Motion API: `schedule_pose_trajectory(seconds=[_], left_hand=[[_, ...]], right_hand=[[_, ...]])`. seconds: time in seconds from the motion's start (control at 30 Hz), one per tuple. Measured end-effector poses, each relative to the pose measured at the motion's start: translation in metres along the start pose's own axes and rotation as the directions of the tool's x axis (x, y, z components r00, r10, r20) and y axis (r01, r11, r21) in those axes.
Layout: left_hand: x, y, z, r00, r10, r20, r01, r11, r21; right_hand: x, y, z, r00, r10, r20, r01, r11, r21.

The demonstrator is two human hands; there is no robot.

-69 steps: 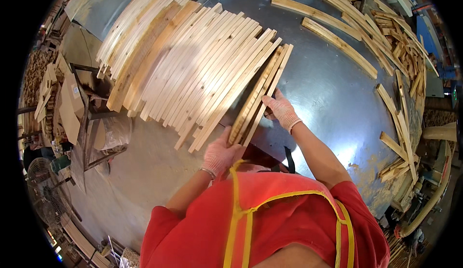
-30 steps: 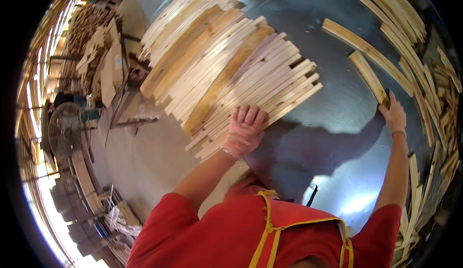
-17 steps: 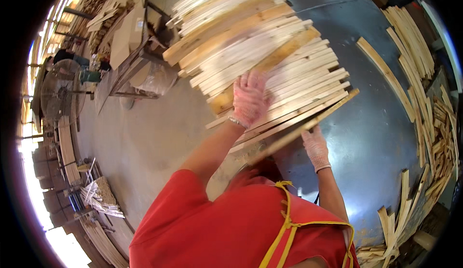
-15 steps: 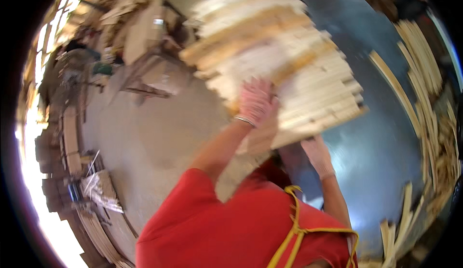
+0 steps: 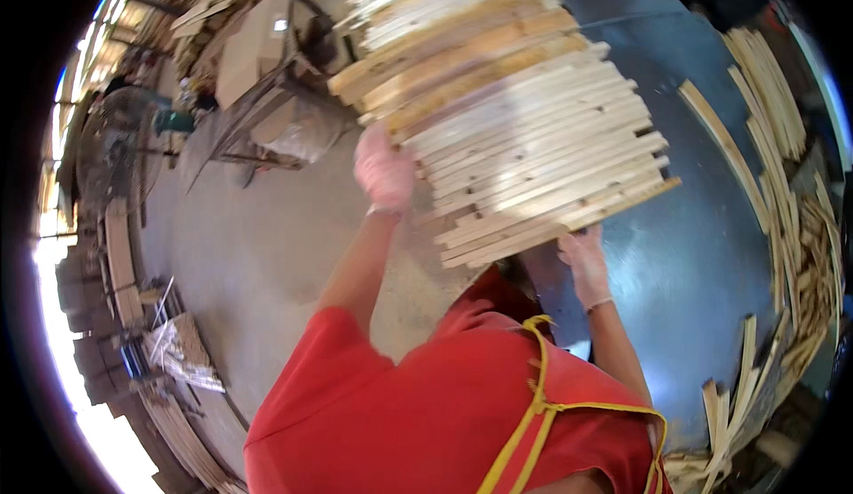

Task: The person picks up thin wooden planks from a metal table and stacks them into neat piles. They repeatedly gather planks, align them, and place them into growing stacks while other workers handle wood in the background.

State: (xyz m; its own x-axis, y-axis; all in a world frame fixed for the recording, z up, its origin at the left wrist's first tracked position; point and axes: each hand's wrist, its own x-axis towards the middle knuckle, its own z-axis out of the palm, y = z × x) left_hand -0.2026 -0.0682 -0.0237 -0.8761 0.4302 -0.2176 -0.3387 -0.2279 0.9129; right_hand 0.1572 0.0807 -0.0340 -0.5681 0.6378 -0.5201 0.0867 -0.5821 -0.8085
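Pale wooden strips [image 5: 542, 152] lie side by side in a wide layer in front of me, their ends uneven. Several browner strips [image 5: 471, 59] cross the farther part of it. My left hand [image 5: 385, 172], in a thin pinkish glove, is at the left end of a brownish strip [image 5: 498, 85]. Its fingers look curled around that end, though slightly blurred. At the near edge my gloved right hand [image 5: 585, 267] grips the nearest strip [image 5: 613, 212] from the front. Some of its fingers are hidden beneath the wood.
A blue-grey metal tabletop [image 5: 675, 272] extends to the right. Long loose strips [image 5: 769, 94] and small offcuts [image 5: 813, 263] lie along its right side. Bare floor [image 5: 258, 245] is at left, with a cardboard box [image 5: 253, 54] on a stand and bundled wood [image 5: 187, 352].
My left hand has moved left from on top of the strips to their left ends. A brownish strip has shifted farther away, beside the other brown ones. My right hand stays at the near edge.
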Motion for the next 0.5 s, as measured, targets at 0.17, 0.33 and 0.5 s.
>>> schedule_pose_trajectory(seconds=[0.17,0.33,0.5], left_hand=[[-0.043,-0.042,-0.048,0.803,-0.539,-0.255,0.588,0.787,0.186],[-0.143,-0.032,-0.02,0.737,-0.662,0.137,0.316,0.517,0.796],[-0.147,0.024,0.114,0.675,-0.657,0.335,-0.466,-0.028,0.884]], right_hand=[[-0.001,-0.021,0.006,0.989,0.082,-0.12,-0.088,0.995,-0.043],[-0.017,0.014,-0.049,0.977,-0.191,-0.095,0.202,0.972,0.122],[-0.043,-0.025,-0.101,0.955,0.005,-0.297,-0.022,0.998,-0.054]])
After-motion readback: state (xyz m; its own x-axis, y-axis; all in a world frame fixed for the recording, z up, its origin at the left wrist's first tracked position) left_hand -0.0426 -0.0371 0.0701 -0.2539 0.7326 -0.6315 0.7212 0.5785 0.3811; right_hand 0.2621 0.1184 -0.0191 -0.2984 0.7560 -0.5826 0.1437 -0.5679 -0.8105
